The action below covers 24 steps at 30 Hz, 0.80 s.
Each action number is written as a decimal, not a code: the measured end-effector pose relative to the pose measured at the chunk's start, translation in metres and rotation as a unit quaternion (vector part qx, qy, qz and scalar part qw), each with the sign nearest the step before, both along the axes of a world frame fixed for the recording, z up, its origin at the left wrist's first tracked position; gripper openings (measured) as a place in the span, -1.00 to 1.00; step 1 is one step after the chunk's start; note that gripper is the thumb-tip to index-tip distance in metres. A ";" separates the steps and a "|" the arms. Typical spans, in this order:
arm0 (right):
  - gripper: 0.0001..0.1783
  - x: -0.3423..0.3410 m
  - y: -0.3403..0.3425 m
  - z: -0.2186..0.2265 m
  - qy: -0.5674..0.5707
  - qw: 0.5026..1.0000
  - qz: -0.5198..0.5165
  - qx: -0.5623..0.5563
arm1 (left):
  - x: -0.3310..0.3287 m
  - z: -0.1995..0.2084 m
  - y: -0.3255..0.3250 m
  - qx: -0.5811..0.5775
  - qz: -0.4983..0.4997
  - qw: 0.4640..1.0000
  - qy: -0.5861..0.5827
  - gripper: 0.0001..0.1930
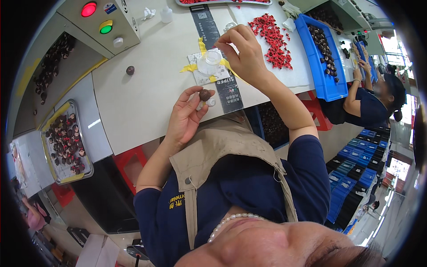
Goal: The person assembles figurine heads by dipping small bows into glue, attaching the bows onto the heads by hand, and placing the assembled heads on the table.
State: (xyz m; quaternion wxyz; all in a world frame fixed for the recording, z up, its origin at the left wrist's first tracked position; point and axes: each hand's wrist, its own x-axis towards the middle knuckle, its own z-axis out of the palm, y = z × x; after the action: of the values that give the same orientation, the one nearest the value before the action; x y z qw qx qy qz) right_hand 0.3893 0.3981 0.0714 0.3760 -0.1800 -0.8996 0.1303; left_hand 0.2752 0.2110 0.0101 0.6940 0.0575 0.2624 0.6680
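Between the thumb and fingers of my left hand (pixel 186 116) is a small round dark-brown piece (pixel 204 95), just over the front part of the table. A whitish bit (pixel 211 102) shows beside those fingertips; I cannot tell what it is. My right hand (pixel 245 54) is bent in a pinch at the far edge of a clear round dish (pixel 210 61). A speck of red shows at its fingertips, too small to name. The dish sits on a white square sheet (pixel 200 80), held by strips of yellow tape (pixel 189 68).
Small red pieces (pixel 273 42) lie heaped at the right, beside a blue tray (pixel 331 86) of brown pieces. One brown ball (pixel 130 70) lies at the left, near a machine (pixel 95 22) with lit buttons. A metal tray (pixel 91 165) stands far left. Another person (pixel 369 95) works at the right.
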 end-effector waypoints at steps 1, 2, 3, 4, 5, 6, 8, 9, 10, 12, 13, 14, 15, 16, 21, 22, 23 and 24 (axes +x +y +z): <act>-0.92 0.001 0.000 0.000 0.036 0.999 0.002 -0.007 | 0.002 0.000 0.001 0.004 0.003 1.000 0.000 -0.75; -0.92 0.002 0.001 -0.002 0.037 0.999 0.001 -0.008 | 0.003 0.000 0.002 0.008 0.005 1.000 0.000 -0.75; -0.92 0.004 0.002 -0.005 0.015 1.000 0.000 -0.009 | 0.005 0.000 0.003 0.007 0.003 1.000 0.001 -0.75; -0.92 0.006 0.002 -0.009 -0.008 1.000 -0.001 -0.009 | 0.007 -0.001 0.004 -0.002 0.010 1.000 0.006 -0.74; -0.92 0.007 0.000 -0.014 -0.009 0.998 -0.009 -0.062 | 0.009 -0.001 0.005 -0.012 0.016 1.000 0.011 -0.74; -0.92 0.009 -0.003 -0.013 -0.008 0.998 -0.009 -0.064 | 0.008 -0.001 0.006 -0.013 0.016 1.000 0.012 -0.74; -0.91 0.015 -0.016 -0.008 -0.011 0.976 -0.012 -0.216 | 0.008 -0.003 0.006 0.021 -0.001 1.000 0.003 -0.70; -0.91 0.017 -0.025 -0.008 0.003 0.962 0.000 -0.275 | 0.008 -0.004 0.005 0.019 0.003 1.000 0.003 -0.70; -0.91 0.021 -0.034 -0.008 0.016 0.943 0.008 -0.332 | 0.010 -0.006 0.006 0.012 0.005 1.000 0.020 -0.67; -0.91 0.029 -0.051 -0.006 -0.011 0.911 0.012 -0.411 | 0.013 -0.007 0.006 0.003 0.006 0.999 0.036 -0.65; -0.91 0.031 -0.058 -0.005 -0.013 0.902 0.013 -0.432 | 0.016 -0.004 0.007 -0.006 0.025 0.997 0.066 -0.64; -0.90 0.033 -0.063 -0.005 -0.016 0.904 0.013 -0.426 | 0.019 -0.002 0.008 -0.015 0.045 0.994 0.097 -0.62; -0.90 0.034 -0.067 -0.005 -0.017 0.904 0.011 -0.428 | 0.020 -0.002 0.007 -0.017 0.044 0.994 0.095 -0.62; -0.90 0.034 -0.070 -0.005 -0.021 0.910 0.011 -0.414 | 0.022 -0.001 0.007 -0.008 0.062 0.991 0.122 -0.64; -0.90 0.033 -0.075 -0.009 -0.016 0.923 0.017 -0.385 | 0.025 -0.003 0.004 -0.009 0.090 0.977 0.194 -0.66; -0.90 0.032 -0.075 -0.008 -0.014 0.925 0.020 -0.378 | 0.025 -0.003 0.004 -0.006 0.095 0.975 0.199 -0.67; -0.90 0.031 -0.076 -0.008 -0.012 0.928 0.024 -0.371 | 0.025 -0.003 0.004 -0.003 0.100 0.974 0.203 -0.67; -0.90 0.031 -0.077 -0.008 -0.013 0.928 0.024 -0.370 | 0.025 -0.003 0.003 -0.003 0.101 0.974 0.202 -0.67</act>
State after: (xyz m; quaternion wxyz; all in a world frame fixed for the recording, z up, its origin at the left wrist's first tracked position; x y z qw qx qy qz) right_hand 0.4200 0.3214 0.0634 0.2675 -0.2860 -0.7963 0.4611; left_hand 0.3007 0.2145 0.0073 0.5556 0.1627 0.4035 0.7085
